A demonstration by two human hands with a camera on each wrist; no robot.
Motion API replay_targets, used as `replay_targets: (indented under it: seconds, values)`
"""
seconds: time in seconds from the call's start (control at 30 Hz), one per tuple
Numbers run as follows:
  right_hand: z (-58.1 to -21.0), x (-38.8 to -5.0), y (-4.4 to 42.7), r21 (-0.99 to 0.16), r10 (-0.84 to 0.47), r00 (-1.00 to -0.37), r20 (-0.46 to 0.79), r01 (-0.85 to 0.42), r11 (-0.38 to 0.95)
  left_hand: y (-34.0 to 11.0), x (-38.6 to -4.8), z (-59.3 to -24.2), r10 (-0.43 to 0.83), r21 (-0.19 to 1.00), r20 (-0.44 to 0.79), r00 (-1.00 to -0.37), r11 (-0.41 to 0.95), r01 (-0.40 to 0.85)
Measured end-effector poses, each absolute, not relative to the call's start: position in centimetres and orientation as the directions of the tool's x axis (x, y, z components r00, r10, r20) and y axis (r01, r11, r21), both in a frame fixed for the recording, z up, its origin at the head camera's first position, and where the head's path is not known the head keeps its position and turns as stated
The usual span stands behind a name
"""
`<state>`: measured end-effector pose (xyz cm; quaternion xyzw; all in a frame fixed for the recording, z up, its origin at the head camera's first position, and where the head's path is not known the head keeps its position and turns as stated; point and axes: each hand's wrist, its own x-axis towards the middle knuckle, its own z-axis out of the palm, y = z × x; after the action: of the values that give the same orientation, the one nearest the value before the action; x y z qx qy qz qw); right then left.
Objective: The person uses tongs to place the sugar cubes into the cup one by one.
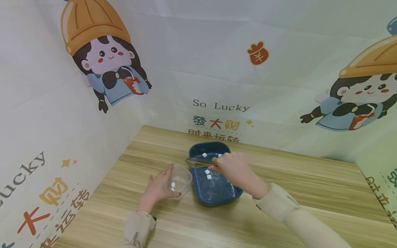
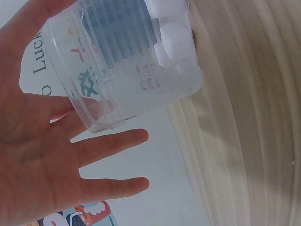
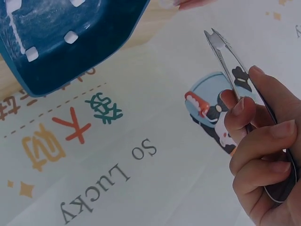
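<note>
My left hand (image 1: pixel 157 187) (image 2: pixel 42 146) holds a clear plastic container (image 1: pixel 183 176) (image 2: pixel 174 87) between thumb and forefinger, the other fingers spread. White cubes (image 1: pixel 173 185) (image 2: pixel 178 42) lie inside it. Metal tongs (image 1: pixel 203 163) (image 3: pixel 225 68) are gripped in my right hand (image 1: pixel 238 172) (image 3: pixel 263 150), their tips above the left rim of a dark blue tray. A small whitish piece (image 3: pixel 219 43) shows between the tips in the right wrist view. Several white cubes (image 1: pixel 207 172) (image 3: pixel 71 37) are scattered in the blue tray (image 1: pixel 217 199) (image 3: pixel 99 56).
The tray stands just right of the clear container on a wooden table (image 1: pixel 273 220). Behind and to the left, the table meets a pale printed backdrop (image 1: pixel 173 69) with cartoon figures and lettering; more of it stands at the right.
</note>
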<state>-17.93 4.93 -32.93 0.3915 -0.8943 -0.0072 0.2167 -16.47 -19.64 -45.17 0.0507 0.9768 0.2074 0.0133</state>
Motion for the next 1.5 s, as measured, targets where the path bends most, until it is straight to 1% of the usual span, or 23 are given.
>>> replay_targets:
  seconds: [0.27,0.43,0.5,0.6,0.73,0.93,1.17,1.3,1.5]
  values:
    - [-32.9,-18.5,3.2,0.268,-0.750,-0.575,0.327,-0.704,0.657,-19.6,-16.6,-45.1,0.104,0.399,-0.010,-0.995,0.912,0.092]
    - [-33.2,-18.7,2.3,0.344,-0.787,-0.539,0.299,-0.708,0.616,-19.6,-16.6,-45.0,0.101,0.398,-0.023,-0.995,0.913,0.083]
    - [-33.4,-18.8,1.9,0.357,-0.794,-0.532,0.293,-0.709,0.608,-19.6,-16.6,-45.0,0.101,0.401,-0.028,-0.994,0.912,0.082]
    - [-33.7,-18.9,1.5,0.359,-0.801,-0.532,0.276,-0.716,0.599,-19.6,-16.5,-44.9,0.102,0.400,-0.029,-0.994,0.913,0.082]
    - [-34.1,-19.0,1.1,0.347,-0.804,-0.547,0.235,-0.725,0.595,-19.7,-16.5,-44.9,0.099,0.398,-0.031,-0.995,0.914,0.079]
    - [-34.3,-19.0,0.8,0.368,-0.802,-0.565,0.196,-0.715,0.594,-19.6,-16.5,-44.8,0.098,0.401,-0.038,-0.994,0.913,0.075]
    - [-34.6,-19.0,0.8,0.373,-0.803,-0.556,0.212,-0.714,0.593,-19.7,-16.5,-44.9,0.100,0.398,-0.036,-0.994,0.914,0.078]
    - [-34.6,-19.1,0.9,0.360,-0.796,-0.567,0.211,-0.712,0.603,-19.7,-16.5,-44.9,0.102,0.397,-0.035,-0.994,0.914,0.079]
    - [-34.8,-19.1,1.3,0.361,-0.791,-0.565,0.234,-0.705,0.610,-19.6,-16.5,-44.7,0.099,0.398,-0.043,-0.994,0.914,0.074]
